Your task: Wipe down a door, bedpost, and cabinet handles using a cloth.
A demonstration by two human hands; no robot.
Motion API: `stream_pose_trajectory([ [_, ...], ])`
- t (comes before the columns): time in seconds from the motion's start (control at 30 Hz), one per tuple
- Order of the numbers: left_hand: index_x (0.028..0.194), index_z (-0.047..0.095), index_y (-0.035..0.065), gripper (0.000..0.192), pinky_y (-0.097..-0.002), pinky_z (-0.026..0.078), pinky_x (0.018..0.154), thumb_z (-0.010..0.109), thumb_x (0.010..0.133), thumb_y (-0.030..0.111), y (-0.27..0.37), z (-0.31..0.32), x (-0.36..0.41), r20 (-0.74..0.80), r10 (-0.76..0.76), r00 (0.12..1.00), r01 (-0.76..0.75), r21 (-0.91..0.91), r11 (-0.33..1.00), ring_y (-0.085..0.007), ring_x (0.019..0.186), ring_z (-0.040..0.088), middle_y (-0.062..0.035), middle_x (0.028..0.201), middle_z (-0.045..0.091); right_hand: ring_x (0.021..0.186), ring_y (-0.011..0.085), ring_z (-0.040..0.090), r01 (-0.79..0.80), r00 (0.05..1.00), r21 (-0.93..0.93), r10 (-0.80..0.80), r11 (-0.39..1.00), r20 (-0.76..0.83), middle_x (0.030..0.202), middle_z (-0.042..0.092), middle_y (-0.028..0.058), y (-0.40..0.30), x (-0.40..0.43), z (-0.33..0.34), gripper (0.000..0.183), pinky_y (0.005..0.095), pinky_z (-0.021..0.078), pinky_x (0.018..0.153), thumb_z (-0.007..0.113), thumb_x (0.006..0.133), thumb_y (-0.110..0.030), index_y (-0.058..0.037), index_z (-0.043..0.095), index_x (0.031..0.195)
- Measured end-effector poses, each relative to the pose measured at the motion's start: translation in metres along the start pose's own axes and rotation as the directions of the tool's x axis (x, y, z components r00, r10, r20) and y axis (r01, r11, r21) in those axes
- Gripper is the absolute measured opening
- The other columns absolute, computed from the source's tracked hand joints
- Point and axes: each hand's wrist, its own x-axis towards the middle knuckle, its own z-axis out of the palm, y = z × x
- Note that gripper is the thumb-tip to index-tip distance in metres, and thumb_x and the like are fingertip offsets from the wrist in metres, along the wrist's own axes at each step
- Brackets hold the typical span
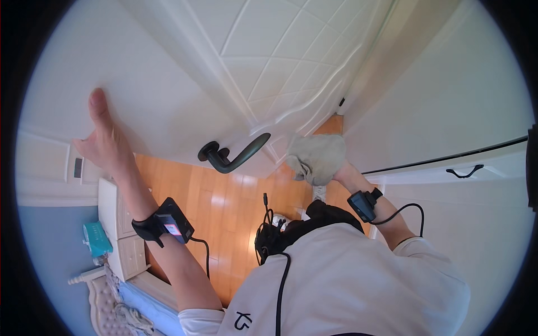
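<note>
A white panelled door (290, 54) with raised diamond moulding stands before me, its dark lever handle (235, 157) near the middle of the view. My left hand (105, 143) is at the door's edge at the left, thumb up and apart, with nothing seen in it; some of its fingers are hidden. At the right, below the moulded part of the door, a grey-green cloth (319, 157) covers my right hand (339, 171). The fingers are hidden under the cloth, which is beside the door's lower panel. Both forearms wear strapped devices with cables.
Wooden floor (201, 197) lies below. A white cabinet (126, 252), a teal package (97, 239) and a bed with a tufted headboard (101, 302) are at lower left. White furniture with a dark handle (464, 172) stands at right. Black cables hang at my waist.
</note>
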Motion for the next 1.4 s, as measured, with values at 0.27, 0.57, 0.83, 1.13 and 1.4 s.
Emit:
stream_pose_trajectory([
  [0.27, 0.097, 0.057, -0.0045, 0.04, -0.0239, 0.043, 0.074, 0.071, 0.074, 0.025, -0.006, -0.005, 0.009, 0.013, 0.007, 1.0, -0.006, -0.028, 1.0, -0.0142, 0.08, 0.055, -0.0082, 0.092, 0.06, 0.094, 0.021, 0.056, -0.122, 0.976, 0.502, 0.195, 0.856, -0.096, 0.109, 0.056, 0.0082, 0.029, -0.023, 0.012, 0.03, 0.0347, 0.0461, 0.082, 0.05, 0.085, -0.017, -0.0042, 0.048, 0.112],
  [0.57, 0.091, 0.061, -0.0048, 0.044, -0.0234, 0.043, 0.071, 0.069, 0.074, 0.034, -0.019, -0.008, 0.016, -0.012, 0.125, 0.992, -0.125, -0.029, 0.992, -0.0129, 0.075, 0.056, -0.0078, 0.086, 0.062, 0.118, 0.0254, 0.04, 0.318, 0.941, 0.948, 0.122, 0.01, -0.316, 0.128, 0.041, 0.0118, -0.004, -0.056, -0.016, 0.047, 0.041, 0.0332, 0.098, 0.041, 0.089, -0.035, -0.0058, 0.037, 0.126],
  [0.83, 0.1, 0.052, -0.0026, 0.047, -0.0246, 0.041, 0.077, 0.074, 0.07, 0.025, -0.016, -0.003, 0.018, 0.013, 0.136, 0.991, -0.134, -0.081, 0.988, -0.015, 0.085, 0.054, -0.0079, 0.094, 0.058, 0.112, 0.0283, 0.042, 0.594, 0.707, -0.165, -0.608, 0.788, -0.361, 0.123, 0.043, 0.0132, -0.051, 0.025, 0.008, 0.057, 0.0418, 0.0345, 0.094, 0.059, 0.078, -0.026, -0.0033, 0.035, 0.125],
  [1.13, 0.098, 0.047, -0.0046, 0.049, -0.0247, 0.043, 0.075, 0.076, 0.069, 0.023, -0.003, -0.003, 0.012, 0.023, 0.033, 0.999, -0.029, -0.157, 0.987, -0.0144, 0.082, 0.055, -0.0093, 0.091, 0.057, 0.055, 0.0131, 0.056, -0.262, 0.877, -0.814, -0.224, 0.519, -0.425, 0.07, 0.054, 0.0075, -0.16, 0.116, 0.114, 0.051, 0.0261, 0.0408, 0.056, 0.059, 0.071, -0.052, -0.0006, 0.056, 0.071],
  [1.4, 0.096, 0.046, -0.0048, 0.046, -0.0236, 0.043, 0.072, 0.075, 0.069, 0.019, -0.003, -0.004, 0.01, 0.03, 0.027, 0.999, -0.022, -0.162, 0.987, -0.0135, 0.08, 0.054, -0.0091, 0.09, 0.056, 0.057, 0.0205, 0.06, -0.188, 0.902, -0.822, -0.237, 0.538, -0.361, 0.062, 0.057, 0.0108, -0.147, 0.122, 0.112, 0.038, 0.03, 0.0435, 0.053, 0.059, 0.077, -0.039, -0.0009, 0.055, 0.077],
])
